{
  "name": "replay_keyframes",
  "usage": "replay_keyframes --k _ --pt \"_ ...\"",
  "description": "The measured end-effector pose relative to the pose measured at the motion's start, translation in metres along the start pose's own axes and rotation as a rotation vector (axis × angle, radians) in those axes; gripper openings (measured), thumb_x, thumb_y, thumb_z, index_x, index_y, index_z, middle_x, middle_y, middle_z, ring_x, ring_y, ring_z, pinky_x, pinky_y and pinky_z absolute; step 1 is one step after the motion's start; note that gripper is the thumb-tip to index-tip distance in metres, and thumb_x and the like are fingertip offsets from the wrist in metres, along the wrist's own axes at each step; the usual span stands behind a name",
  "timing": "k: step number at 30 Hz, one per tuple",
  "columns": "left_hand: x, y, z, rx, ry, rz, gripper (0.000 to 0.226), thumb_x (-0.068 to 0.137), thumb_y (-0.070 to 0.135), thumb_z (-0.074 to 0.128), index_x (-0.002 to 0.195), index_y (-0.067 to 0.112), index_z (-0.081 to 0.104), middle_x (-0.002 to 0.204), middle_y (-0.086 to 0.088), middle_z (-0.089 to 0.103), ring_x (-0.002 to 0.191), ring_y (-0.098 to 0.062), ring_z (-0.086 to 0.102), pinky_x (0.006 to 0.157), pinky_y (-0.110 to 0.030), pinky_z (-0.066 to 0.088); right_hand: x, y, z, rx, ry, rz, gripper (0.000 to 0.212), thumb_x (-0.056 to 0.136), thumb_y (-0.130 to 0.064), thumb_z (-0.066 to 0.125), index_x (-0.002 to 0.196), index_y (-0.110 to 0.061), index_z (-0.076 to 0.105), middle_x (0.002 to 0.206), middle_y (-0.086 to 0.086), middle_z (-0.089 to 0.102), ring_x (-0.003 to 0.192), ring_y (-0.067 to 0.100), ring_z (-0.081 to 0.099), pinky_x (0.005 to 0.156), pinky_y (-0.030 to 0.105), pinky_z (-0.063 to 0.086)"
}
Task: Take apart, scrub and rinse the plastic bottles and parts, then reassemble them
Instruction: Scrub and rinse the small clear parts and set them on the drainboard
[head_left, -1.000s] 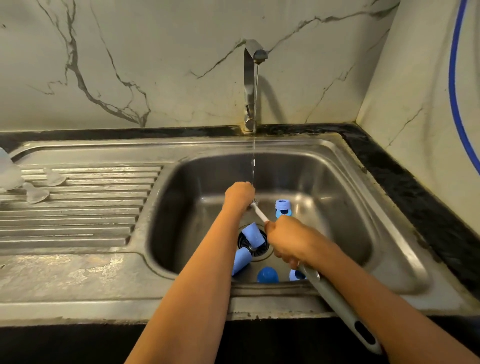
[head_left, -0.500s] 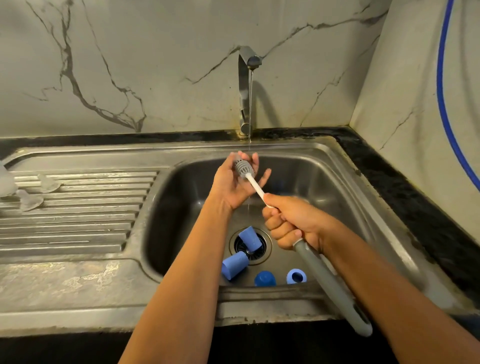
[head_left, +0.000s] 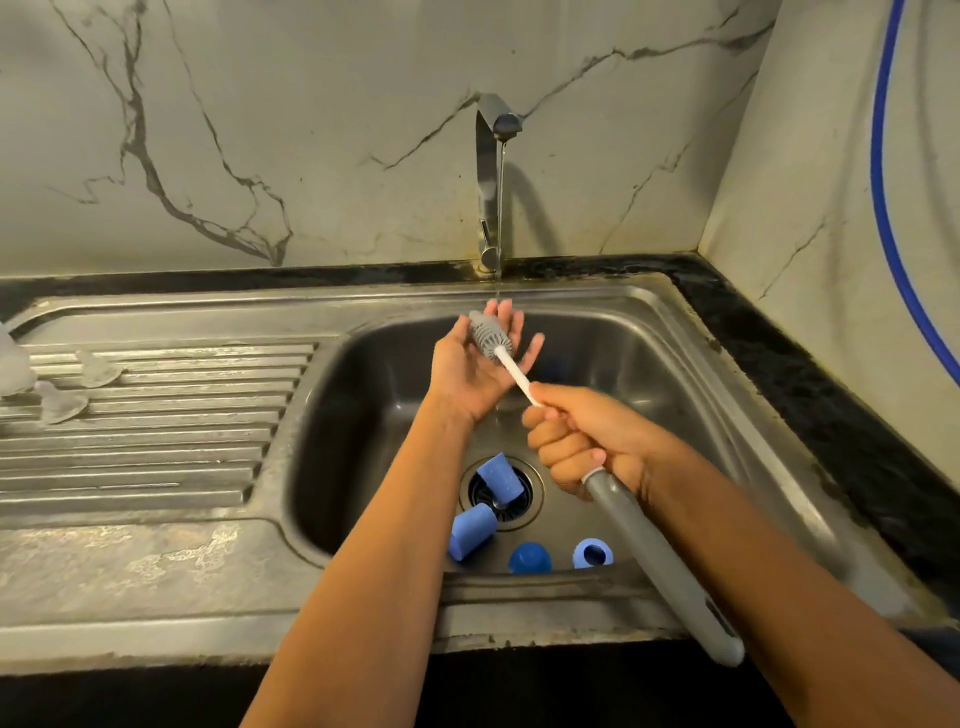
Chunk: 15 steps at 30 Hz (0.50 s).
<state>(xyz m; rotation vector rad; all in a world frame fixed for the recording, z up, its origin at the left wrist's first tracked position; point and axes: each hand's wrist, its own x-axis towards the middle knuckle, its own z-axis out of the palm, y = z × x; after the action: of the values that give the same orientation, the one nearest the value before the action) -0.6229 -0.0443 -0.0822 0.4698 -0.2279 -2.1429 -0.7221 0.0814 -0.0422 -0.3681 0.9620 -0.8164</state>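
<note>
Two bare hands are up over the sink. The left hand is open, palm up, fingers straight, right under the tap. A thin stream of water runs down from the tap onto its fingertips. The right hand is curled tight around the bottle brush, where the thin white stem meets the fat grey handle. The handle sticks out below the fist, toward the front edge of the sink. The brush head, grey and bristly, lies across the open left palm and touches it.

Down in the bottom of the sink lie the blue plastic parts. One light blue cup lies tipped over on the drain. A second light blue cup lies on its side just beside it, partly hidden by the left arm. Near the front wall sit a dark blue cap and, close by, a light blue ring with a hole in the middle. Something else blue shows behind the left hand, too blurry to tell what.

On the draining board, well apart from the hands, sit one small clear piece and another clear piece. A blue hose runs down the wall on the right.
</note>
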Motion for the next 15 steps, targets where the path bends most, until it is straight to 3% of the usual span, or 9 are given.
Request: replay_keyframes --k 2,4,7,9,11,13,15 --pt "-0.003 -0.002 0.003 -0.114 -0.100 0.039 0.036 0.102 0.038 0.035 0.101 0.012 0.061 0.096 -0.002 0.067 0.097 -0.020 0.065 0.089 -0.053 0.047 -0.006 -0.003 0.002 0.187 -0.153 0.034 0.045 0.096 -0.031 0.042 0.054 -0.015 0.038 0.036 -0.006 0.029 0.027 0.001 0.013 0.021 0.011 0.017" --pt "-0.005 -0.004 0.006 -0.034 -0.107 0.056 0.033 0.101 0.038 0.036 0.094 0.014 0.058 0.088 0.002 0.064 0.090 -0.017 0.066 0.090 -0.053 0.047 -0.008 -0.002 0.004 0.189 -0.136 0.025 0.043 0.095 -0.030 0.043 0.054 -0.015 0.039 0.037 -0.006 0.030 0.028 0.000 0.013 0.021 0.012 0.017" --pt "-0.003 -0.006 0.006 0.368 0.102 -0.001 0.029 0.103 0.034 0.034 0.089 0.019 0.055 0.075 0.006 0.062 0.082 -0.013 0.064 0.090 -0.045 0.045 0.001 0.007 0.003 -0.263 0.245 -0.024 0.046 0.101 -0.033 0.037 0.058 -0.017 0.036 0.041 -0.006 0.030 0.026 0.003 0.020 0.025 0.012 0.015" --pt "-0.002 -0.010 0.002 0.718 0.317 -0.062 0.031 0.104 0.032 0.031 0.087 0.019 0.053 0.074 0.006 0.061 0.074 -0.012 0.062 0.078 -0.033 0.044 0.007 0.019 0.003 -0.719 0.497 -0.012 0.042 0.101 -0.031 0.034 0.062 -0.015 0.037 0.049 0.001 0.036 0.031 0.011 0.027 0.032 0.016 0.022" --pt "-0.002 -0.017 -0.005 1.000 0.447 -0.113 0.034 0.104 0.029 0.029 0.083 0.015 0.052 0.072 0.002 0.061 0.072 -0.017 0.060 0.068 -0.029 0.041 0.011 0.030 -0.001 -1.089 0.624 -0.068 0.038 0.101 -0.026 0.032 0.066 -0.012 0.040 0.058 0.008 0.042 0.041 0.018 0.036 0.041 0.024 0.031" --pt "0.002 -0.020 -0.009 1.082 0.479 -0.122 0.035 0.102 0.028 0.028 0.082 0.013 0.053 0.072 -0.001 0.062 0.077 -0.021 0.060 0.071 -0.032 0.043 0.015 0.033 -0.005 -1.194 0.617 -0.147 0.036 0.100 -0.024 0.032 0.066 -0.015 0.037 0.060 0.007 0.043 0.045 0.019 0.040 0.043 0.025 0.034" --pt "0.002 -0.015 -0.007 0.872 0.408 -0.111 0.036 0.103 0.032 0.029 0.085 0.015 0.055 0.076 -0.002 0.065 0.078 -0.021 0.061 0.076 -0.036 0.046 0.013 0.026 -0.003 -1.036 0.572 -0.103 0.038 0.101 -0.027 0.032 0.065 -0.015 0.035 0.052 0.004 0.040 0.040 0.015 0.033 0.038 0.021 0.028"
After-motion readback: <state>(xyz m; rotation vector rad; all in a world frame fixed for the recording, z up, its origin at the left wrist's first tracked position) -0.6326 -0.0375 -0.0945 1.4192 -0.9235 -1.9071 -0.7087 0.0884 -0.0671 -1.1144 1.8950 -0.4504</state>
